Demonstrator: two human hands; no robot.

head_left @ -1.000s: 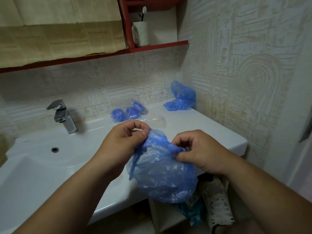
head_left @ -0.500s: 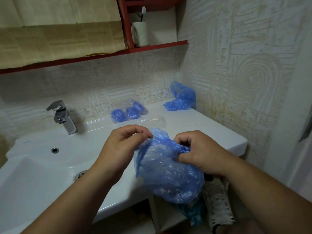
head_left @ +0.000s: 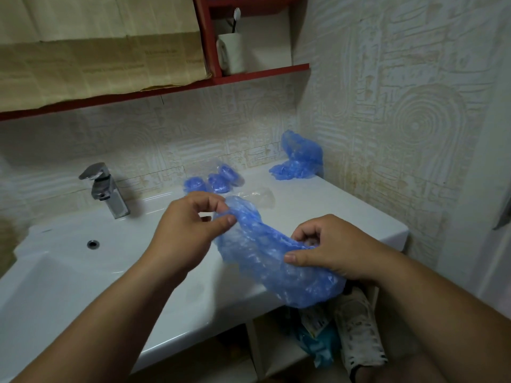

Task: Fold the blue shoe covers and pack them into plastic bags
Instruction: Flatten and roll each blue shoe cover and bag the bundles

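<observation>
We see the left grip (head_left: 188, 230) pinching one end of a blue shoe cover (head_left: 265, 261) between thumb and fingertips. The right grip (head_left: 331, 250) pinches the other end, so the cover sags between them over the front edge of the white counter (head_left: 331, 205).

Behind the hands, three bagged blue bundles (head_left: 218, 179) lie near the wall. A loose pile of shoe covers (head_left: 298, 161) fills the far right corner, against the tiles. A clear plastic bag (head_left: 260, 196) just beyond the left grip is hard to make out against the white. A chrome faucet (head_left: 106, 189) stands over the basin (head_left: 55, 272).

Below the counter, a white sneaker (head_left: 359, 335) is partly hidden by the cover and the right forearm. A red shelf (head_left: 249, 74) carries a white cup (head_left: 231, 52) with a toothbrush (head_left: 236, 19). Brown paper (head_left: 96, 64) is cut off at the left. Cream patterned tiles (head_left: 401, 106) line both walls.
</observation>
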